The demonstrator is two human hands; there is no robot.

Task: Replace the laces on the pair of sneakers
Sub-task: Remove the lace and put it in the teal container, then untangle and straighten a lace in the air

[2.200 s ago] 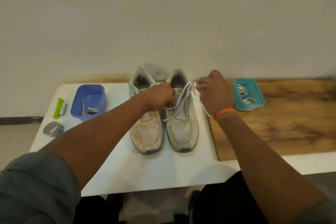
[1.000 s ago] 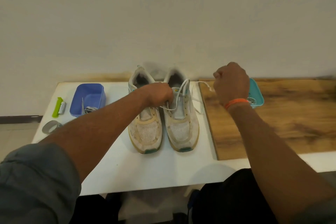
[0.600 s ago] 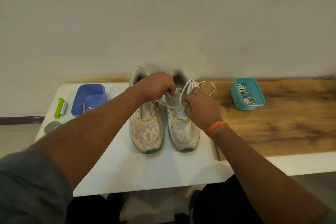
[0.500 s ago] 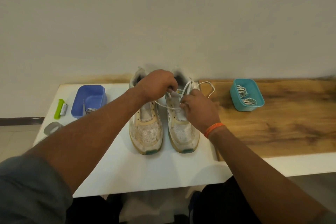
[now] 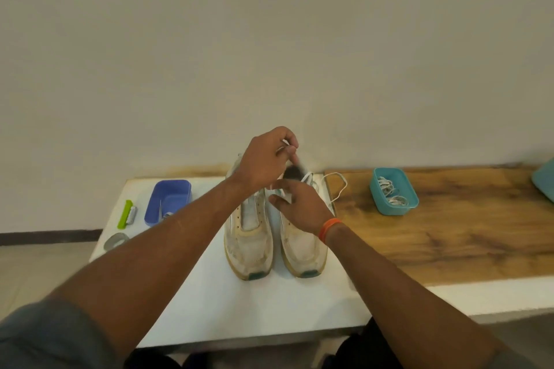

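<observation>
No brand mark or writing could be read on anything in view. Two worn white sneakers stood side by side, toes toward the bottom of the frame, on a smooth white table (image 5: 209,302) at frame centre: the left sneaker (image 5: 248,237) and the right sneaker (image 5: 302,249), both with mesh-like uppers, yellowed rubber soles and a small teal patch at the toe. The left hand (image 5: 265,159), raised above the shoes' collars, pinched a thin white lace (image 5: 337,189) between thumb and fingertips; the lace also looped out flat onto the wood to the right of the shoes. The right hand (image 5: 299,207), with an orange wristband (image 5: 328,228), lay over the right sneaker's tongue area with fingers fairly straight; whether it held the lace could not be told. A glossy wooden board (image 5: 449,234) with dark grain filled the right of the frame, bearing a rectangular teal plastic tub (image 5: 392,207) of coiled white laces. At left sat a blue plastic tub (image 5: 168,198), a lime-green tool (image 5: 125,214) and a grey tape roll (image 5: 115,241).
</observation>
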